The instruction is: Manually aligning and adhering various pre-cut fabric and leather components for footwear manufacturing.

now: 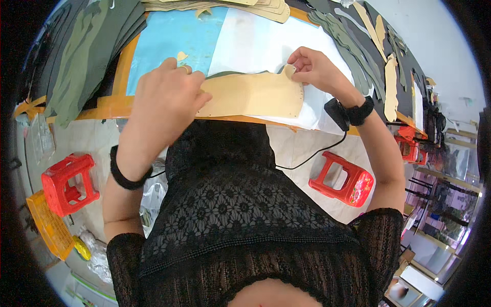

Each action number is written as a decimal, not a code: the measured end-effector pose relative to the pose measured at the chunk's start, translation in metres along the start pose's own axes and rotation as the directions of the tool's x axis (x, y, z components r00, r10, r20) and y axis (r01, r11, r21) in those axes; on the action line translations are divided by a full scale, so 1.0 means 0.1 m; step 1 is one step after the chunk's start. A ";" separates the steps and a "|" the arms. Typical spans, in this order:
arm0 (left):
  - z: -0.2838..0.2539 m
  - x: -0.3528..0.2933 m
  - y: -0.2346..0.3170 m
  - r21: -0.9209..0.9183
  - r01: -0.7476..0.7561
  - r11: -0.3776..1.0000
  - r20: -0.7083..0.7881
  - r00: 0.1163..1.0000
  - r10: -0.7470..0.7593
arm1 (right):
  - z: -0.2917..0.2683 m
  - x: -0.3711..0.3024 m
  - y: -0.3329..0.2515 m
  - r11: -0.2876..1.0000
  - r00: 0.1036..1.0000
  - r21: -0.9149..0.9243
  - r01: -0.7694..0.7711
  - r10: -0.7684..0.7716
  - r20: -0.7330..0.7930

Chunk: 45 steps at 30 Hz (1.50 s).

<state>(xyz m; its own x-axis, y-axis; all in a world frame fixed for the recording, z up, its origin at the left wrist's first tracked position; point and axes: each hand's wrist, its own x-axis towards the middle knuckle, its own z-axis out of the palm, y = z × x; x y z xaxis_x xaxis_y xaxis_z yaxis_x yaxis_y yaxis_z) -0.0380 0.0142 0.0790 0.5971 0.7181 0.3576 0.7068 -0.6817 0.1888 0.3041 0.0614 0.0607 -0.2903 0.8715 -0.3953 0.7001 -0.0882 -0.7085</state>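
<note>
A long, flat tan cut piece lies along the near edge of the table, small holes along its right end. A strip of dark green material shows from under its far edge. At its left end is my left hand, fingers curled down and thumb beside the piece; the fingertips are partly hidden. My right hand pinches the raised tab at the far right corner between thumb and fingers. Just beyond my left hand lies a small tan scrap.
Blue sheet and white sheet cover the tabletop. Tan pieces are stacked at the back. Green pieces lie at left and right. Red stools and a yellow crate stand below.
</note>
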 end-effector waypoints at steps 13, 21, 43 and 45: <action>0.03 -0.03 0.26 0.064 0.054 0.996 -0.188 0.981 -0.041 | 0.40 -0.30 -0.14 0.800 0.821 -0.595 0.076 -0.389 -0.418; 0.75 -0.13 0.46 -0.220 0.063 0.974 0.223 0.975 -0.013 | 0.60 -0.34 0.06 0.793 0.827 -0.555 0.250 -0.473 -0.304; 0.02 -0.36 -0.02 -0.149 0.221 0.964 0.106 0.973 -0.206 | -0.43 -1.04 0.08 0.893 0.891 0.402 0.203 0.001 -0.454; -0.06 -0.12 -0.15 -0.177 0.205 0.963 0.101 0.977 -0.189 | -0.91 -1.29 0.33 0.974 0.593 0.226 0.031 0.164 -0.788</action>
<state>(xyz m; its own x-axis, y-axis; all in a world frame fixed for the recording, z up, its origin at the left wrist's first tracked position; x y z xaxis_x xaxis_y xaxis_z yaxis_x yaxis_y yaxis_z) -0.0581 0.0147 0.0772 0.4880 0.8445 0.2207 0.7356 -0.5340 0.4168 0.4238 -0.0100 0.1419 0.4566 0.8828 0.1103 0.5252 -0.1674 -0.8344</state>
